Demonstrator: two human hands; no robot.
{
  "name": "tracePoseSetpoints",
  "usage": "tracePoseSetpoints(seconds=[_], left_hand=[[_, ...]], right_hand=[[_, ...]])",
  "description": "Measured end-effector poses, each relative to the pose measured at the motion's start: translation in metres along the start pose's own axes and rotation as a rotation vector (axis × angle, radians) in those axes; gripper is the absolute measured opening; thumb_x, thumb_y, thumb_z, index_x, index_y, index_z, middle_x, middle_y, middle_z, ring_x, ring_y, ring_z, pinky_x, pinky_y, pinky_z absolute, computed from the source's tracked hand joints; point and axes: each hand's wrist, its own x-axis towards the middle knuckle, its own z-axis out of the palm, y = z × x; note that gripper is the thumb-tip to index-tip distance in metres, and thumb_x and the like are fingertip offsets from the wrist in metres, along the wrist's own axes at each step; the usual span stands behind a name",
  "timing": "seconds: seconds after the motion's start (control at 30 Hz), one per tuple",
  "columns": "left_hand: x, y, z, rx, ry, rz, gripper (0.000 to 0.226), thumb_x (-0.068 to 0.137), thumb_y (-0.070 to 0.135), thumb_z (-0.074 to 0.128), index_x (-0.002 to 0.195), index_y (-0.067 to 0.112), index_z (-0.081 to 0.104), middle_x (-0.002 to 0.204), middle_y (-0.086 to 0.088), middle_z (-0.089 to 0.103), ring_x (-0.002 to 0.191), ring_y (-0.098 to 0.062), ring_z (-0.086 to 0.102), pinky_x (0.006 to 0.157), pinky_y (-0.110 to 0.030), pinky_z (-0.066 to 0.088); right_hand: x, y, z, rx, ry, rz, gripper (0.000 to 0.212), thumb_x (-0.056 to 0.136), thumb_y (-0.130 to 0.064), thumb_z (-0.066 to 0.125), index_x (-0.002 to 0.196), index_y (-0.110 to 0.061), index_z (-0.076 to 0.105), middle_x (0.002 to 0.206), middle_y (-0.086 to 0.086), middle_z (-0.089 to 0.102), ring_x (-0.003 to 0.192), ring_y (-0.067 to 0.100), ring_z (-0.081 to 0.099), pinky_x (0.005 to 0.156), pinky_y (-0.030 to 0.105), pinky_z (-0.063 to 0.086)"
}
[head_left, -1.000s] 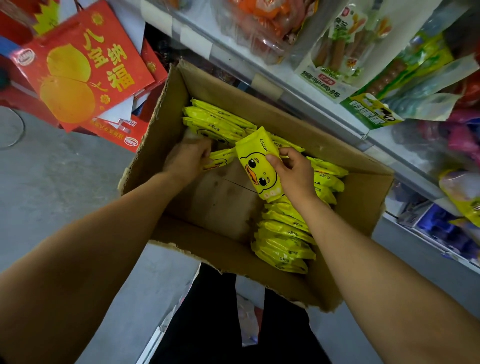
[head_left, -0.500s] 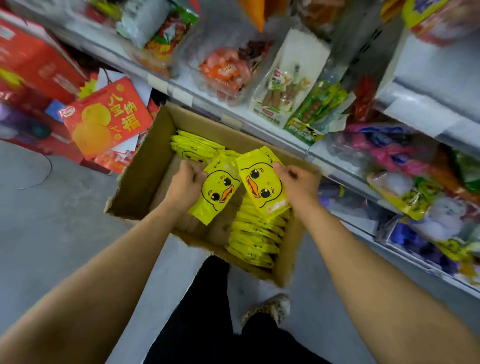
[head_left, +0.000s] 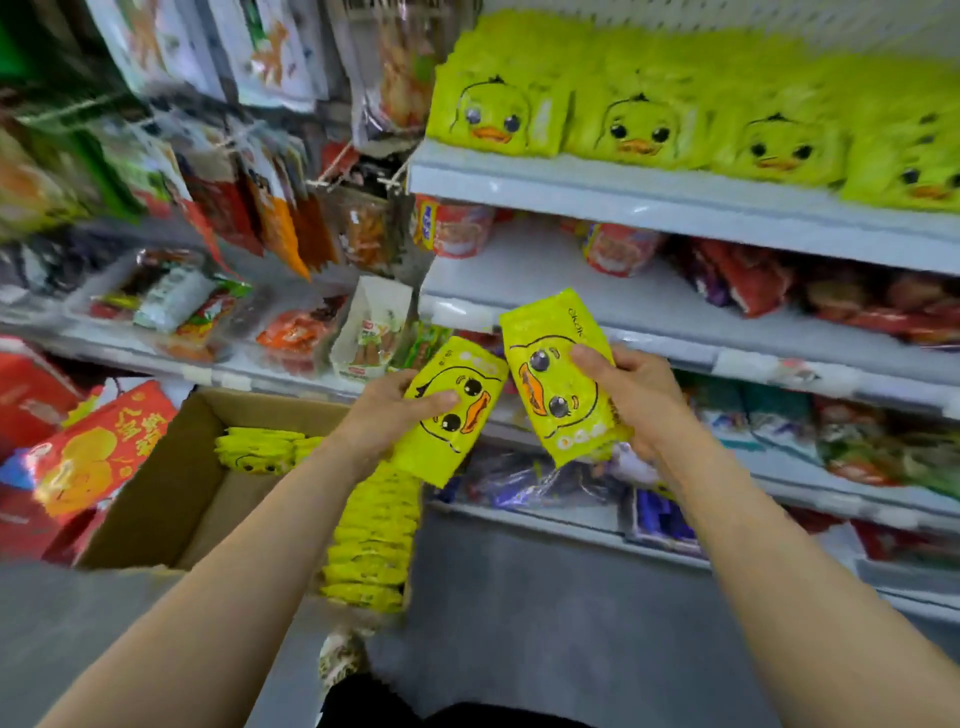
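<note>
Raised from carton (head_left: 171, 483), duck packets (head_left: 441, 452) sit pinched between fingers (head_left: 431, 401).

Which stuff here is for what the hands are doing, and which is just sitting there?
For the job:
left hand gripping one duck packet
right hand gripping a second duck packet
cardboard box with spare duck packets
shelved duck packets on the top shelf

Just sitting there:
red gift box
sausage snack bag
red tubs
</note>
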Motion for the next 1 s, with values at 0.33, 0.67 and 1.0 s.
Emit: tracePoseSetpoints(seconds=[0.33, 0.67, 1.0], left_hand=[[0.000, 0.138, 0.156, 0.142, -0.231, 0.172, 0.026, 0.077, 0.020, 0.079, 0.101, 0.017, 0.069, 0.088, -0.004, 0.076, 0.076, -0.021, 0.073, 0.070, -0.035, 0.058], [0.042, 0.241, 0.303, 0.292, -0.384, 0.330, 0.031, 0.078, 0.022, 0.079, 0.105, 0.011, 0.068, 0.093, -0.009, 0.075, 0.083, -0.025, 0.073, 0.072, -0.037, 0.059], [0.154, 0.344, 0.487, 0.554, -0.470, 0.506, 0.045, 0.069, 0.028, 0.086, 0.105, 0.010, 0.065, 0.111, 0.000, 0.068, 0.112, -0.018, 0.062, 0.095, -0.032, 0.051]], right_hand=[[-0.061, -0.076, -0.179, 0.066, 0.329, -0.228, 0.019, 0.084, -0.035, 0.074, 0.087, -0.016, 0.073, 0.082, 0.003, 0.077, 0.072, 0.019, 0.072, 0.071, 0.040, 0.059], [-0.058, -0.115, -0.318, 0.419, 0.263, -0.043, 0.053, 0.065, -0.018, 0.079, 0.112, 0.003, 0.067, 0.101, 0.019, 0.073, 0.078, 0.026, 0.074, 0.063, 0.041, 0.062], [0.015, -0.168, -0.496, 0.128, 0.394, -0.225, 0.044, 0.072, 0.000, 0.079, 0.114, 0.000, 0.064, 0.102, 0.017, 0.074, 0.082, 0.031, 0.073, 0.071, 0.045, 0.061]])
